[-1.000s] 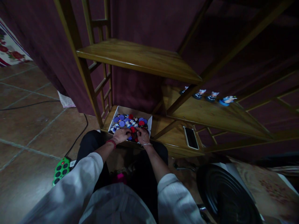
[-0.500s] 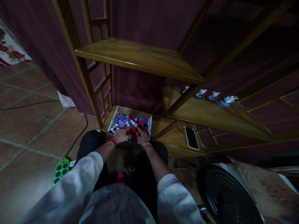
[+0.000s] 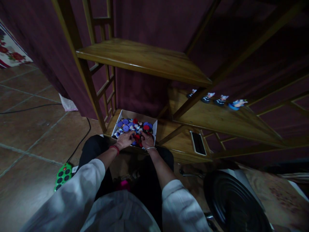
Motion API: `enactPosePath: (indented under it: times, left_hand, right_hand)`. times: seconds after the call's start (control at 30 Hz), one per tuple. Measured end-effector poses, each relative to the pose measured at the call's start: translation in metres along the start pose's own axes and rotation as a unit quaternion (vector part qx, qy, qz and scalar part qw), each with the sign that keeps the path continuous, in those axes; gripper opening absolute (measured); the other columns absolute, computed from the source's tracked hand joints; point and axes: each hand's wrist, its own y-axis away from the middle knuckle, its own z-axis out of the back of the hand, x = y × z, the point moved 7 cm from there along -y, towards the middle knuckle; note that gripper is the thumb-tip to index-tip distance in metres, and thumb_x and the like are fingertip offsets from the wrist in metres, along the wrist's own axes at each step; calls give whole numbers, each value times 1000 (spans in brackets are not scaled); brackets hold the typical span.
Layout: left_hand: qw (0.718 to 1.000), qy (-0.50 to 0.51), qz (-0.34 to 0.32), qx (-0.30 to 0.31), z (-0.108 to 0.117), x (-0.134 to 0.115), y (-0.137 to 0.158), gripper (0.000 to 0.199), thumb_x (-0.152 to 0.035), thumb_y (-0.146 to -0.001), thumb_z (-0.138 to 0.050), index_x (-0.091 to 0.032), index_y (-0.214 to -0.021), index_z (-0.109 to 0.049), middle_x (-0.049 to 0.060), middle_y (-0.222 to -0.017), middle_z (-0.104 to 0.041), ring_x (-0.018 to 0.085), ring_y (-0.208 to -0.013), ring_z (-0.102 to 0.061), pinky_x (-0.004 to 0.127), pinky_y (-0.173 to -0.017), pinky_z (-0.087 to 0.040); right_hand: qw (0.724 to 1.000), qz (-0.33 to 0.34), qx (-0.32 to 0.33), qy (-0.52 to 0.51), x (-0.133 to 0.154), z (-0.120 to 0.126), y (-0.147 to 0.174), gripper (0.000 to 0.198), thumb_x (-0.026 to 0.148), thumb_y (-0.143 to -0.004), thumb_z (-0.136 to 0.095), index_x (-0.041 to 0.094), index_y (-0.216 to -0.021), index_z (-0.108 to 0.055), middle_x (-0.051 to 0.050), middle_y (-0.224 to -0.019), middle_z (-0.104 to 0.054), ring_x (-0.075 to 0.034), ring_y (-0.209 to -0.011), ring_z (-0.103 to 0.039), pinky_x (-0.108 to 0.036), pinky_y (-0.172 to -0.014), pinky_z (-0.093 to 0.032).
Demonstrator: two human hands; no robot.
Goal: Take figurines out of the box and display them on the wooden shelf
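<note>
A shallow white cardboard box [image 3: 155, 129] stands on the low shelf before my knees, filled with small figurines, some with round blue bases [image 3: 126, 128] and some with red bases [image 3: 146, 127]. Over its near side, my left hand [image 3: 126, 140] reaches in from the left, fingers bent and a red bead bracelet [image 3: 115, 148] at the wrist. My right hand [image 3: 147, 140] faces it, also with curled fingers. Red pieces [image 3: 137, 139] lie between the two hands, at the fingertips. Exactly what each hand grips is hidden and too small to make out.
Several figurines [image 3: 220, 100] stand on the right shelf [image 3: 217, 117]. A white-framed phone-like device [image 3: 198, 142] lies on the lower board. The upper shelf [image 3: 145, 59] overhangs the box. A green power strip [image 3: 63, 175] is on the floor; a black round seat [image 3: 236, 199] is at right.
Both hands stay over the box's near side with small finger shifts. The red round base between them, seen flat before, now shows less and looks tilted or lowered.
</note>
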Motion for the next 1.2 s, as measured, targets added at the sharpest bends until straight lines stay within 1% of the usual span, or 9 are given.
enactPosePath:
  times: [0.13,0.3,0.43,0.57,0.77,0.9,0.97,1.1,1.2]
  left_hand:
    - [1000,5,5,-6,2,-1,3,28,-25,-73,-47,-28,-100,-53,-5,-86,-63,12,-76,-57,21,-68,-41]
    - [1000,13,11,-11,6,-3,6,27,-25,-73,-48,-27,-99,-55,-4,-89,-63,12,-78,-57,21,-68,-41]
    - [1000,14,11,-13,8,-5,7,28,-26,-73,-49,-27,-100,-56,-4,-89,-63,12,-79,-57,21,-69,-41]
    - [1000,14,12,-15,8,-6,7,30,-25,-72,-50,-27,-102,-56,-3,-88,-62,13,-79,-57,21,-71,-41]
    - [1000,6,16,-8,5,-5,6,37,-26,-73,-49,-30,-110,-54,-4,-90,-63,13,-80,-57,22,-74,-41]
    - [1000,-27,11,2,2,-3,4,46,-28,-75,-47,-34,-120,-47,-3,-98,-61,14,-87,-56,23,-77,-42]
    - [999,-52,9,11,0,-3,2,49,-30,-75,-47,-34,-124,-43,-1,-103,-60,16,-90,-56,24,-78,-42]
    - [996,-89,11,25,-6,0,-2,47,-32,-76,-46,-33,-123,-45,0,-116,-55,19,-98,-54,27,-83,-41]
    - [995,-92,7,30,-10,3,-5,45,-35,-78,-43,-33,-123,-46,0,-121,-52,19,-103,-52,28,-86,-40]
  right_hand:
    - [1000,5,9,20,6,2,-1,44,14,-79,-42,22,-122,-47,-3,-111,-61,-16,-102,-55,-29,-97,-34]
    - [1000,8,10,25,9,1,0,45,13,-78,-43,23,-122,-47,-3,-113,-60,-15,-105,-53,-31,-101,-28]
    - [1000,-1,-6,10,6,2,1,44,13,-78,-43,23,-120,-48,-2,-114,-59,-16,-105,-52,-31,-99,-30]
    - [1000,-2,-31,3,6,4,2,42,12,-77,-43,24,-116,-52,-2,-108,-61,-16,-101,-53,-30,-96,-33]
    - [997,23,-70,1,8,7,7,44,10,-74,-43,22,-116,-53,-3,-104,-63,-18,-98,-54,-31,-96,-33]
    - [995,46,-91,-17,10,10,9,46,8,-73,-43,22,-115,-54,-3,-102,-64,-18,-98,-53,-30,-94,-35]
    - [993,44,-104,-25,8,10,9,44,9,-73,-43,22,-113,-56,-3,-99,-65,-18,-95,-54,-30,-92,-36]
    - [989,14,-142,-39,1,11,9,39,13,-75,-42,22,-108,-60,-4,-95,-65,-18,-92,-54,-31,-87,-40]
    - [988,10,-146,-48,-1,10,9,37,15,-76,-43,23,-108,-60,-4,-96,-65,-18,-93,-54,-30,-87,-41]
